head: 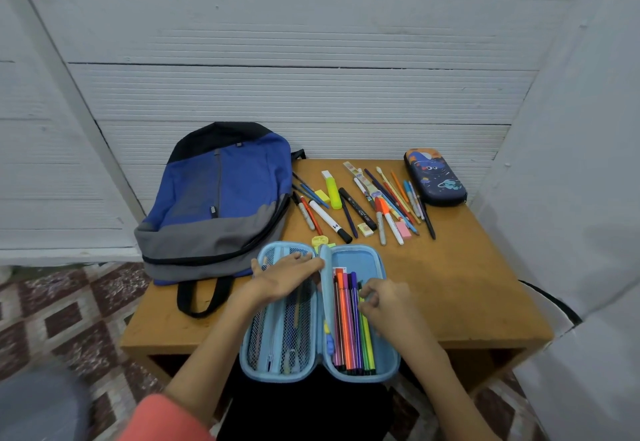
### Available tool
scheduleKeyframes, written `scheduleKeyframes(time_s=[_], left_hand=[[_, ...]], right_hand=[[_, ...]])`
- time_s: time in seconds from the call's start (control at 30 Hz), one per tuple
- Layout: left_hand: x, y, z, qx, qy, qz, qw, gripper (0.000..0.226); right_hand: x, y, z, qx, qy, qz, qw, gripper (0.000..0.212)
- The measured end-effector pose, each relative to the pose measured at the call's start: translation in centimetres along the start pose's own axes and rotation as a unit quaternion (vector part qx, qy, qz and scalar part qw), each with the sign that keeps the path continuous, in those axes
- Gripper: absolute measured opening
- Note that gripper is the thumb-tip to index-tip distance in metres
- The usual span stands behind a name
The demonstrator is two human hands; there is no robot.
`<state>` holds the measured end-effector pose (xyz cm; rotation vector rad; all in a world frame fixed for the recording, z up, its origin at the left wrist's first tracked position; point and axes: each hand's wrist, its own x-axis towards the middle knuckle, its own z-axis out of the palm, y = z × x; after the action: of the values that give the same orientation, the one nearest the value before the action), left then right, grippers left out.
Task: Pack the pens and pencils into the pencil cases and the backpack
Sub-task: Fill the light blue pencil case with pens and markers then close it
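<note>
Head view: left hand (284, 279) lies flat on the mesh half of the open pencil case (388, 364); right hand (388, 305), fingers curled, pinches a green pen (366, 340) in the other half. Beyond both hands, loose pens and pencils (367, 201), likely light, stiff and slick, suit a mid-barrel pinch.

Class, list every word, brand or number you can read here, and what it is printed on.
None is readable.
Tags on the backpack: too small.
Print on the black marker: blurred.
Mark on the white marker: illegible.
Pictures on the dark blue pencil case: no words seen.
</note>
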<state>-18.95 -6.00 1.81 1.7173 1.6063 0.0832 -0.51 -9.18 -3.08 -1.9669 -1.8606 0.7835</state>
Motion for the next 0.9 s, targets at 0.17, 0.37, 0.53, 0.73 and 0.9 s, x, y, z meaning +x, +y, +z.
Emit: scheduleKeyframes(time_s=[0.17,0.37,0.53,0.73,0.9], left_hand=[[-0.5,0.5,-0.1,0.007,0.002,-0.006,1.0,0.054],[-0.1,0.3,-0.1,0.012,0.002,-0.019,1.0,0.056],[0.1,0.4,-0.1,0.028,-0.003,-0.009,1.0,0.053],[0.2,0.4,-0.4,0.041,-0.02,0.026,0.999,0.034],[1.1,-0.4,-0.3,0.069,-0.019,0.027,0.997,0.053]], right_hand=[[0.6,-0.2,-0.3,0.012,-0.014,0.013,1.0,0.008],[5.2,-1.8,-1.8,0.079,0.055,-0.001,0.995,0.008],[12.6,-4.3,-1.2,-0.041,0.137,-0.073,0.987,0.019],[19.2,-5.6,0.6,-0.252,0.118,-0.136,0.951,0.035],[20.9,-5.7,1.0,-0.216,0.156,-0.082,0.96,0.018]])
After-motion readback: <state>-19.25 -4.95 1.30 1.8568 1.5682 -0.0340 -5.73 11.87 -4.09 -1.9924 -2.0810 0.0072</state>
